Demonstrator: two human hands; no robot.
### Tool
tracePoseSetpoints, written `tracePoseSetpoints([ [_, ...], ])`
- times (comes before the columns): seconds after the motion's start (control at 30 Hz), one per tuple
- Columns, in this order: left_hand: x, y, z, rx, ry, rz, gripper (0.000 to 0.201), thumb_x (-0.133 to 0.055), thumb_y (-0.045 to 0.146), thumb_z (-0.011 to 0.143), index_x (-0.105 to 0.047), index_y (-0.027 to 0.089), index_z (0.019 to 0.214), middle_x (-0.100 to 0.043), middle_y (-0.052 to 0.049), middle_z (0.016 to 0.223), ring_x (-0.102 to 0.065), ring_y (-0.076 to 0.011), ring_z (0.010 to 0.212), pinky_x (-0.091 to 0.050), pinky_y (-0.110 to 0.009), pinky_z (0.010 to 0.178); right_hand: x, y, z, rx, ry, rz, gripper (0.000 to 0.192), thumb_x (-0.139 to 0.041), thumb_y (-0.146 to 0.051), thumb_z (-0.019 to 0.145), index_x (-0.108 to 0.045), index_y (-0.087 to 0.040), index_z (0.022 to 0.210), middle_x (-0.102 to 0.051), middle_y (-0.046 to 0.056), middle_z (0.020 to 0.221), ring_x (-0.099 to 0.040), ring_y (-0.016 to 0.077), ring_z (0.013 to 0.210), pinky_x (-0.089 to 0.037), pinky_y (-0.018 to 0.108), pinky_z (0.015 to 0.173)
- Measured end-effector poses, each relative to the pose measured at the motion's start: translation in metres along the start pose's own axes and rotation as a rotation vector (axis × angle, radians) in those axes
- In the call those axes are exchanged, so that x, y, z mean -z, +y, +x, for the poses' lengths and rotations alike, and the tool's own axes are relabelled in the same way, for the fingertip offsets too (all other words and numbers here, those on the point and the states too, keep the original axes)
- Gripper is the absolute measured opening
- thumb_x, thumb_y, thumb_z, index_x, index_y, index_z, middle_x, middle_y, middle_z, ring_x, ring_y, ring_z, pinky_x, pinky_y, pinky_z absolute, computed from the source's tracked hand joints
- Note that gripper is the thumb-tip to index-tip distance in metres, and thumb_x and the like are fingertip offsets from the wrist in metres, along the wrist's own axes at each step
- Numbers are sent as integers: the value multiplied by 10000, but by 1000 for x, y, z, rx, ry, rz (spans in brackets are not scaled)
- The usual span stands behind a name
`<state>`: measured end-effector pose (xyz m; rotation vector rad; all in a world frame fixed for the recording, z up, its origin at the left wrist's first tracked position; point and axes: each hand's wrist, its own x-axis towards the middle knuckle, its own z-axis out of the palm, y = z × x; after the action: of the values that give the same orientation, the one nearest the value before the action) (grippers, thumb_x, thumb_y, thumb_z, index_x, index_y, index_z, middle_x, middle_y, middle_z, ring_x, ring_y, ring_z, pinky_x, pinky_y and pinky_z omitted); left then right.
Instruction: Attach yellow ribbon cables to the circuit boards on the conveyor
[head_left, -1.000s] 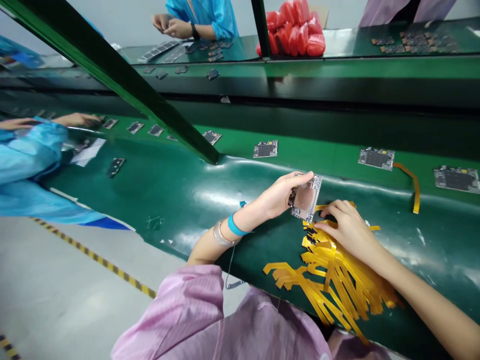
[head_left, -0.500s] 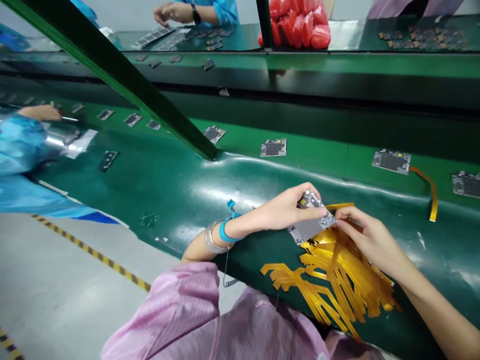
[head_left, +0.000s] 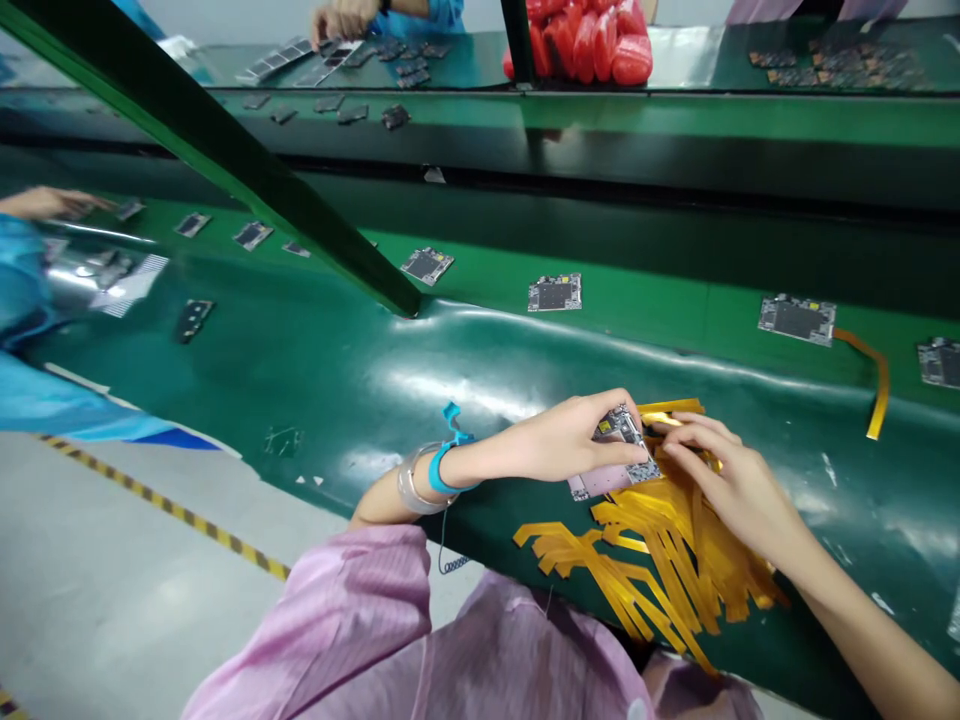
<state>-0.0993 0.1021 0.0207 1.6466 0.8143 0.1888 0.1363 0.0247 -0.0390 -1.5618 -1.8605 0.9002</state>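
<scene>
My left hand (head_left: 574, 438) grips a small circuit board (head_left: 616, 466) by its near edge and holds it almost flat just above the green belt (head_left: 420, 370). A blue wrist strap and a clear bangle sit on that wrist. My right hand (head_left: 731, 478) touches the board's right edge, its fingertips pinching the end of a yellow flex strip (head_left: 670, 408) against it. A heap of several yellow flex strips (head_left: 667, 565) lies on the belt under both hands.
More circuit boards lie along the belt's far lane (head_left: 554, 293) (head_left: 796, 318), one with a yellow strip attached (head_left: 874, 380). A green slanted post (head_left: 225, 160) crosses at left. A person's blue sleeve (head_left: 30, 300) is at left; red bags (head_left: 585, 40) sit beyond.
The board has gone from upright, facing me, to lying nearly flat and lower over the strip heap. My right hand left the heap and came up to the board's right edge.
</scene>
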Motion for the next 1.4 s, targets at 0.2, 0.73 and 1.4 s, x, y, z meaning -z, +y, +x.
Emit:
tracePoseSetpoints([
  [0.2,-5,4,-6,11,-112,63,227,-645,356,933,-558,192,1063,-637,16,809,-565,-115,663,-424,-227,599,6,-29,-15,-86,79,190,149,-658,-400,927,-701,-283,846,-685,42,1227,-595,271,1202,-416,494,1069],
  [0.73,-8,14,-10,70,-162,106,242,-623,336,943,-580,202,1140,-660,22,743,-570,-114,590,-414,-224,576,10,-44,-21,-262,-47,211,191,-686,-440,861,-760,-274,804,-779,26,884,-721,234,816,-582,332,761],
  [1.4,-10,7,-4,57,-113,221,195,-676,357,841,-591,211,937,-558,68,611,-444,-103,528,-305,-233,521,5,-44,-11,-317,-291,391,224,-613,-456,934,-730,-266,918,-800,12,831,-773,246,805,-597,366,742],
])
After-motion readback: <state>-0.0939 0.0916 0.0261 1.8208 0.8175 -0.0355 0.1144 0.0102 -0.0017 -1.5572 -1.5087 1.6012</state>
